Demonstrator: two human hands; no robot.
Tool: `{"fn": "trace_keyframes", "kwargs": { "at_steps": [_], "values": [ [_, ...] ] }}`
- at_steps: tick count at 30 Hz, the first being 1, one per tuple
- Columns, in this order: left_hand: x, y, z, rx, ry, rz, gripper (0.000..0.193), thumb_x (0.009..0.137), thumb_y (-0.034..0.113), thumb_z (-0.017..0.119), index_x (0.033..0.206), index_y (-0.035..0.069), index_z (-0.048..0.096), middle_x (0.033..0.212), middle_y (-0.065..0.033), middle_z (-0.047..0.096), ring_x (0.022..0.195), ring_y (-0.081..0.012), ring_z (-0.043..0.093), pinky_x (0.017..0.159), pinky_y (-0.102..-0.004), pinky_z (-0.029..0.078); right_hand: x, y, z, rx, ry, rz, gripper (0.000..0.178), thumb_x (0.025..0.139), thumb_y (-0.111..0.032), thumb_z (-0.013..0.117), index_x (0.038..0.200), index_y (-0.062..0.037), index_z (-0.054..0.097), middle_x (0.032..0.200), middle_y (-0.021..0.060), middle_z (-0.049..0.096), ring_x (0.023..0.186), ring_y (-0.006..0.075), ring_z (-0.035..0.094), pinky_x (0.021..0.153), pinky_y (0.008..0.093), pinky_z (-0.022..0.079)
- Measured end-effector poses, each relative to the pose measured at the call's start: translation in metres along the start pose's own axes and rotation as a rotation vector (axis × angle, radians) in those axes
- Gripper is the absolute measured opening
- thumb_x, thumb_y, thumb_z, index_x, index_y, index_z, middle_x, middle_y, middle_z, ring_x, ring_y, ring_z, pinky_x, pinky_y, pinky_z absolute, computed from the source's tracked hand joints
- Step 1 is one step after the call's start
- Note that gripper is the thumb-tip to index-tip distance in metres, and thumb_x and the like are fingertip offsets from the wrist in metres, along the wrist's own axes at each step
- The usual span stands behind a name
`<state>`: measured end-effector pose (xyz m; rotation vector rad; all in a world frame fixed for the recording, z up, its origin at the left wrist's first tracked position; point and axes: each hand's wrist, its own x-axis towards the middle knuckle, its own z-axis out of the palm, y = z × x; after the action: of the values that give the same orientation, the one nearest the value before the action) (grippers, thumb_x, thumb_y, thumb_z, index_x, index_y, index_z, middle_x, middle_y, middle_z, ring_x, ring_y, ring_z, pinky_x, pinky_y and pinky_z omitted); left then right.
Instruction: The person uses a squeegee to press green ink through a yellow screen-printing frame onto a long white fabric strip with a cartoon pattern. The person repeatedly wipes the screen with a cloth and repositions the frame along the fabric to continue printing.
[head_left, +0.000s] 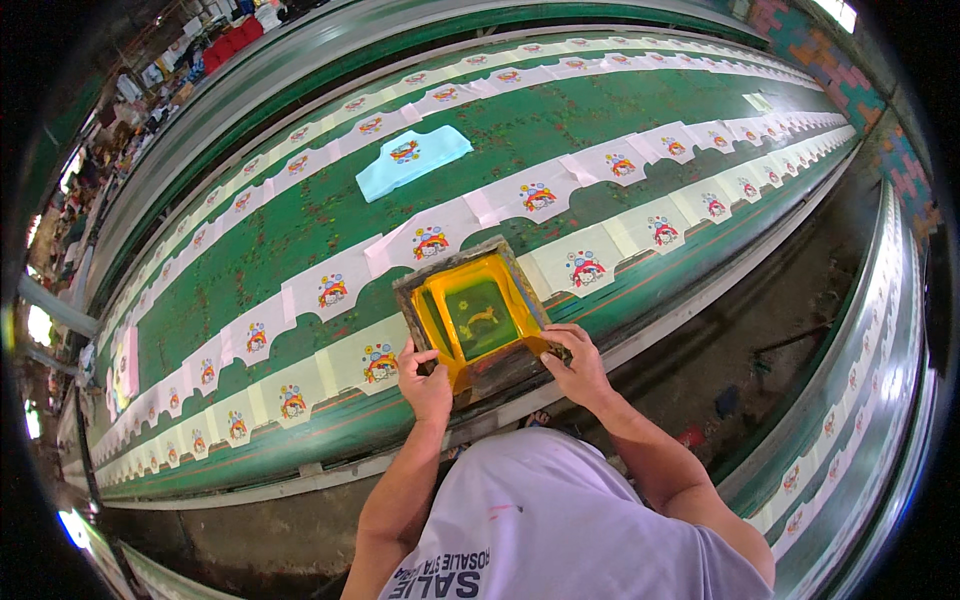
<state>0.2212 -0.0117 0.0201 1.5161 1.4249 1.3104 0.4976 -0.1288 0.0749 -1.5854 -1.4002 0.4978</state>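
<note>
Between my hands is a screen-printing frame with a dark, worn rim. Thick yellow ink coats its inner edges, and a small pale design shows on the green-looking mesh. My left hand grips the near left corner, fingers curled against the rim. At the near right corner, my right hand closes on the edge. The frame lies over a row of pale cut fabric pieces printed with a colourful cartoon motif, hiding the piece beneath it. I cannot tell whether it touches the fabric.
A long green printing table carries several rows of printed pieces. A light-blue stack of cut fabric lies mid-table. Another table with prints stands at right across a dark aisle. Clutter lines the far left; a patterned wall stands far right.
</note>
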Motion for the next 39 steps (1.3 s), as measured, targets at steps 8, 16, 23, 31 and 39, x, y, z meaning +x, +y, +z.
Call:
{"fn": "trace_keyframes", "kwargs": {
  "at_steps": [8, 16, 23, 31, 39],
  "values": [
    [0.0, -0.004, 0.015, -0.156, 0.002, -0.094, 0.032, 0.077, -0.017, 0.072, 0.104, 0.001, 0.073, 0.169, -0.0299, 0.052, 0.153, -0.0359, 0.057, 0.125, -0.0429, 0.045, 0.009, 0.007, -0.028, 0.016, -0.045, -0.084, 0.037, 0.092, -0.002, 0.082, 0.129, -0.0046, 0.075, 0.136, 0.0161, 0.073, 0.131, 0.0385, 0.066, 0.113, 0.0479, 0.054],
    [0.002, -0.011, 0.013, -0.348, -0.028, -0.232, 0.036, 0.077, -0.022, 0.069, 0.106, 0.0, 0.072, 0.174, -0.0278, 0.048, 0.154, -0.0334, 0.056, 0.125, -0.041, 0.046, 0.019, -0.021, -0.02, -0.179, -0.25, -0.535, 0.039, 0.088, -0.013, 0.084, 0.125, -0.0073, 0.077, 0.132, 0.014, 0.07, 0.127, 0.0381, 0.067, 0.112, 0.0523, 0.053],
    [0.001, -0.01, 0.011, -0.223, -0.036, -0.206, 0.036, 0.077, -0.02, 0.069, 0.106, 0.0, 0.072, 0.174, -0.0296, 0.047, 0.154, -0.0344, 0.056, 0.124, -0.0414, 0.046, 0.045, -0.036, 0.01, -0.498, -0.577, -0.533, 0.039, 0.093, -0.013, 0.07, 0.132, -0.0071, 0.073, 0.131, 0.014, 0.07, 0.127, 0.0362, 0.067, 0.11, 0.0485, 0.054],
    [-0.003, -0.007, 0.012, -0.276, -0.002, -0.224, 0.032, 0.079, -0.017, 0.072, 0.105, 0.001, 0.073, 0.17, -0.0295, 0.051, 0.156, -0.0348, 0.054, 0.126, -0.0412, 0.043, 0.063, -0.032, -0.003, -0.399, -0.679, -0.453, 0.046, 0.09, -0.007, 0.07, 0.136, -0.0055, 0.072, 0.13, 0.0155, 0.07, 0.129, 0.0379, 0.065, 0.111, 0.0513, 0.054],
    [-0.006, 0.002, 0.011, -0.09, -0.032, -0.152, 0.031, 0.079, -0.015, 0.075, 0.104, 0.004, 0.074, 0.168, -0.0281, 0.054, 0.155, -0.0351, 0.055, 0.128, -0.0415, 0.04, 0.062, -0.026, 0.017, -0.406, -0.495, -0.538, 0.054, 0.09, -0.007, 0.07, 0.144, -0.0069, 0.071, 0.135, 0.0127, 0.07, 0.129, 0.0357, 0.064, 0.114, 0.053, 0.051]
  ]
}}
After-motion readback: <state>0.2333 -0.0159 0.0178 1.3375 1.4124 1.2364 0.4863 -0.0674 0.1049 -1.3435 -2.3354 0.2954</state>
